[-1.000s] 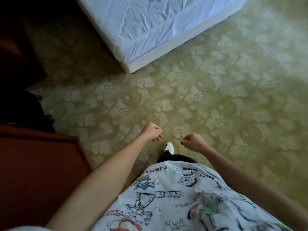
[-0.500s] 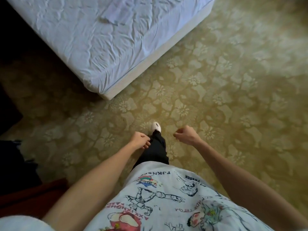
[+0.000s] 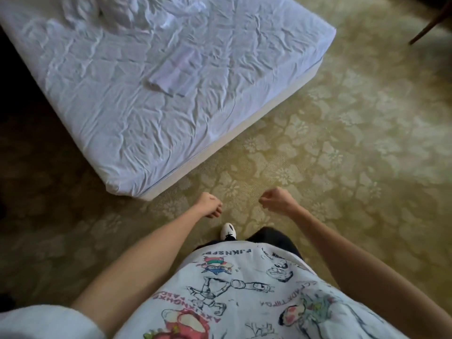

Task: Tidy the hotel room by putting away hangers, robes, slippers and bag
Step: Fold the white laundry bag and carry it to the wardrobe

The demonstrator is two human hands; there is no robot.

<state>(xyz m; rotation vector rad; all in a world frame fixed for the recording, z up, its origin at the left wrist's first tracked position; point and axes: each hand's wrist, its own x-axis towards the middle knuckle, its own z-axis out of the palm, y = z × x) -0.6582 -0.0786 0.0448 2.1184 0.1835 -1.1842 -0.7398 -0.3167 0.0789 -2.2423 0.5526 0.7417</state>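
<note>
Carpet (image 3: 342,148) with a pale floral pattern on a yellow-green ground fills most of the head view, running from the far right edge down past the person's feet. Next in size, a bed (image 3: 146,99) covered in a wrinkled white sheet sits on it at the upper left, its near corner pointing toward the person and its low base showing along the right-hand side. A flat, folded white cloth (image 3: 176,72) lies on the sheet near the middle of the bed; whether it is a robe or a bag cannot be told. Rumpled white fabric (image 3: 137,13) is heaped at the far end of the bed, partly cut off by the top edge. No hanger or slipper can be made out. At the bottom, the person's white T-shirt (image 3: 244,297) printed with cartoon figures hangs over dark trousers (image 3: 274,238). Both bare forearms reach forward above the carpet. The left hand (image 3: 209,205) is curled into a loose fist with nothing in it, just short of the bed's near corner. The right hand (image 3: 275,199) is curled the same way, also gripping nothing, apart from the left. Between and below them, a white shoe (image 3: 228,230) with dark laces rests on the carpet. A dark wooden furniture leg (image 3: 430,25) slants in at the top right corner.
</note>
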